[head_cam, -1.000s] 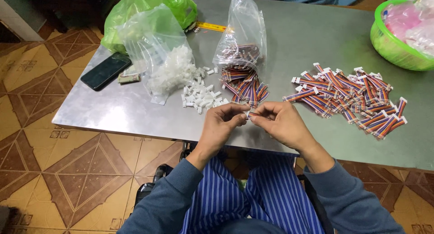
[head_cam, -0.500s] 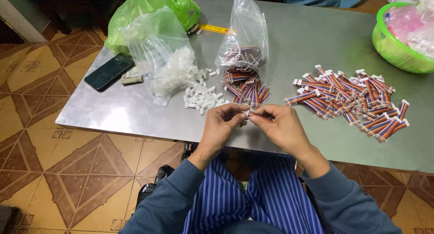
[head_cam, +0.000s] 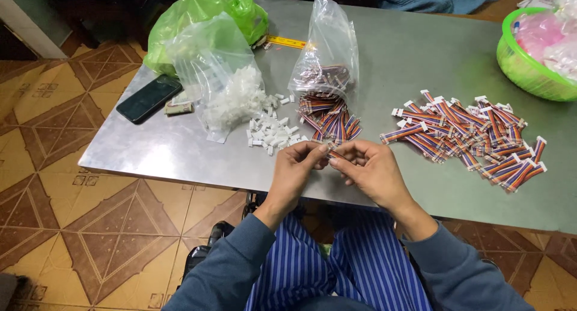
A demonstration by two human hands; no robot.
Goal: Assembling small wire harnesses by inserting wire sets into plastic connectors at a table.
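We sit in a home workshop: steel tabletop (head_cam: 421, 52), tiled floor (head_cam: 72, 227), bagged connectors (head_cam: 231, 100), sorted wires (head_cam: 469, 134).

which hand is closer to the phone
Left. The left hand is at the table's near edge, with the black phone off to its left and further back. The right hand sits beyond the left, further away.

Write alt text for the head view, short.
Seen from above, a person's left hand and right hand pinch a small multicoloured ribbon-wire piece together over the near edge of a grey metal table. Behind lie loose white plastic connectors, a clear bag of striped wires and, to the right, a pile of finished wire pieces with white ends.
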